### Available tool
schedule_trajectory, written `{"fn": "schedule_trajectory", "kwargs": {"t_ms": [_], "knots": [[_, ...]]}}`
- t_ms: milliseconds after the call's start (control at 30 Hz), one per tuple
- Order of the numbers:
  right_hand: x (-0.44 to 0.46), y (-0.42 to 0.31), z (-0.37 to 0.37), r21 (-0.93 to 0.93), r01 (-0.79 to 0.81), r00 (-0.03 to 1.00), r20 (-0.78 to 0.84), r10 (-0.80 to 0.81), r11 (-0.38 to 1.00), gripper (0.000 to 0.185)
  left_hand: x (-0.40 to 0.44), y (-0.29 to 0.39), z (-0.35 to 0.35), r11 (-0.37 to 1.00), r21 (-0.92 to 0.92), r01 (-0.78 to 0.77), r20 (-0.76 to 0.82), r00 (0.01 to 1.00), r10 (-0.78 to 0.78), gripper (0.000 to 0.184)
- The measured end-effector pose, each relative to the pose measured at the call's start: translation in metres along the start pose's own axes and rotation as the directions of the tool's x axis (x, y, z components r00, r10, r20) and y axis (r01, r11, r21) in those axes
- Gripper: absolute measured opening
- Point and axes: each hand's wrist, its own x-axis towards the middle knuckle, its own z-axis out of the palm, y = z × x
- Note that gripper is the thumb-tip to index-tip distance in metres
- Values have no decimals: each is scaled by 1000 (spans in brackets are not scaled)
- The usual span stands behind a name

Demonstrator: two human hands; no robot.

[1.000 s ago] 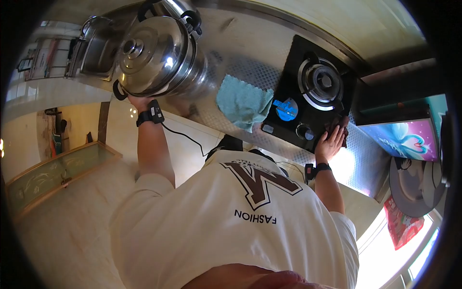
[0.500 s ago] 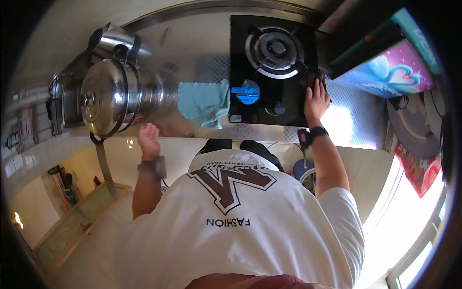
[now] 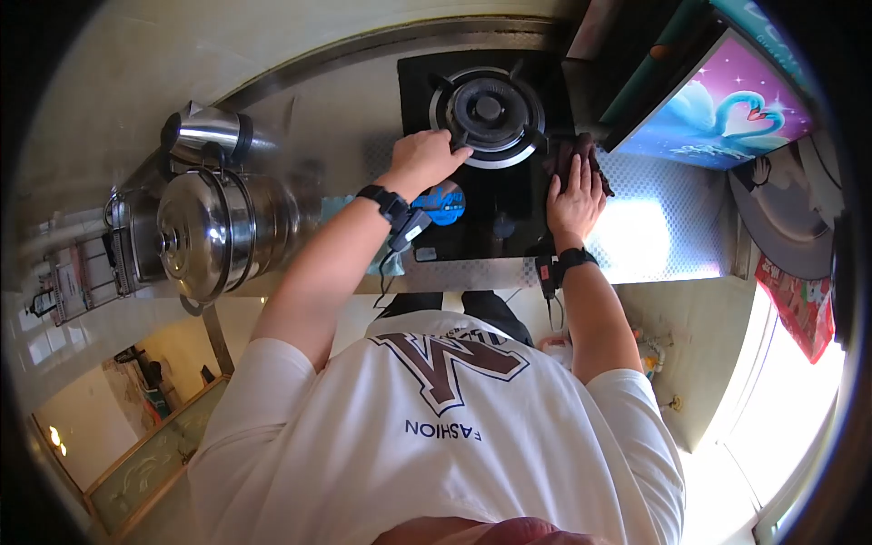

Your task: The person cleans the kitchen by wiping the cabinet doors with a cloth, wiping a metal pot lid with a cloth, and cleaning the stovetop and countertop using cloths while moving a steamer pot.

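Observation:
My left hand (image 3: pixel 427 162) is at the near left edge of the gas burner (image 3: pixel 488 111), its fingers closed on a prong of the black pan support (image 3: pixel 440 82). Part of that grip is hidden by the hand itself. My right hand (image 3: pixel 576 202) lies with fingers stretched out flat on a bunched dark brown cloth (image 3: pixel 583 145), at the right edge of the black glass hob (image 3: pixel 522 204). A green cloth (image 3: pixel 392 264) lies left of the hob, mostly covered by my left forearm.
At the left stand a lidded steel pot (image 3: pixel 195 234) and a steel kettle (image 3: pixel 204 133). A box with a swan picture (image 3: pixel 718 109) stands right of the hob, near a grey round plate (image 3: pixel 788 218). The counter's front edge runs close to my body.
My left hand has moved from the counter's front edge near the pot up and right to the burner, and closed on the pan support. My right hand stays on the dark cloth.

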Motion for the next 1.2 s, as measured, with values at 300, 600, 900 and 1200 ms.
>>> {"fn": "schedule_trajectory", "kwargs": {"t_ms": [300, 600, 900, 1200], "knots": [[0, -1, -5, 5, -16, 999, 48, 15, 1000, 60, 7, -4, 22, 982, -124, -141, -119, 985, 127, 47], [1, -3, -6, 32, -9, 999, 42, 7, 999, 59, -42, -81, 4, 955, -286, 77, -393, 899, -190, 49], [1, -2, 1, -25, 41, 999, 15, -40, 999, 59, -54, -203, 19, 844, -182, 505, -291, 792, -536, 59], [-2, 6, 11, -51, 67, 998, -1, -67, 996, 59, -31, -238, 10, 722, -270, 637, -204, 695, -689, 56]]}}
